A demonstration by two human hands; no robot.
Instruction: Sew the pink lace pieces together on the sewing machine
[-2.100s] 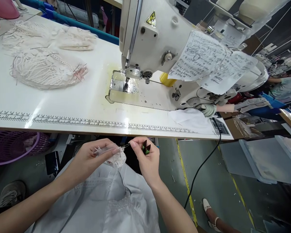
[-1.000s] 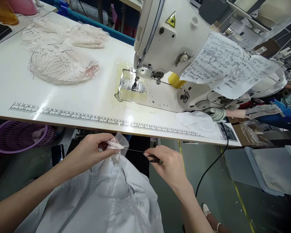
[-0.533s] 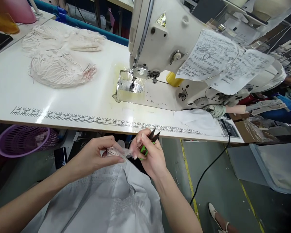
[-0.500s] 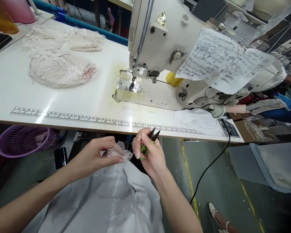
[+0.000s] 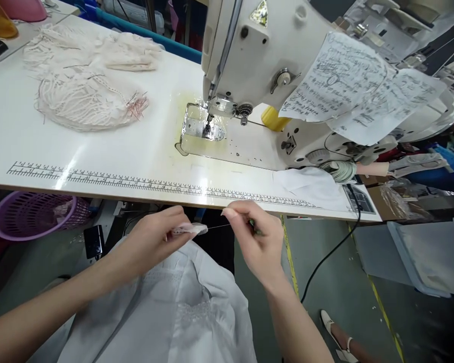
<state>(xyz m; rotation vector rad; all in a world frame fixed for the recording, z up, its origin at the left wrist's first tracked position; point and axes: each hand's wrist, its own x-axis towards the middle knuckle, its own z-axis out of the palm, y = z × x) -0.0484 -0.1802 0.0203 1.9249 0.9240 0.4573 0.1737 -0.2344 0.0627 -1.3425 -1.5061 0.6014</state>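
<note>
My left hand [image 5: 157, 237] pinches the edge of a white garment [image 5: 196, 302], with a bit of white trim [image 5: 191, 229] sticking out past the fingertips. A thin thread [image 5: 219, 226] runs taut from that trim to my right hand [image 5: 255, 237], whose thumb and forefinger are pressed together on its end. Curled in the palm of the same hand are green-handled thread snips [image 5: 254, 226], mostly hidden by the fingers. The garment hangs over my lap, in front of the table edge.
A white sewing machine [image 5: 249, 60] with handwritten papers [image 5: 340, 80] stands on the table [image 5: 136, 161]. White lacy pieces [image 5: 87, 101] lie to the left. Below are a purple basket [image 5: 34, 217] and a black cable [image 5: 325, 267]. A person's shoe [image 5: 336, 333] shows lower right.
My right hand has moved right, away from the left, drawing the thread straight. The snips' blades no longer show. The trim in my left hand is pulled out flatter.
</note>
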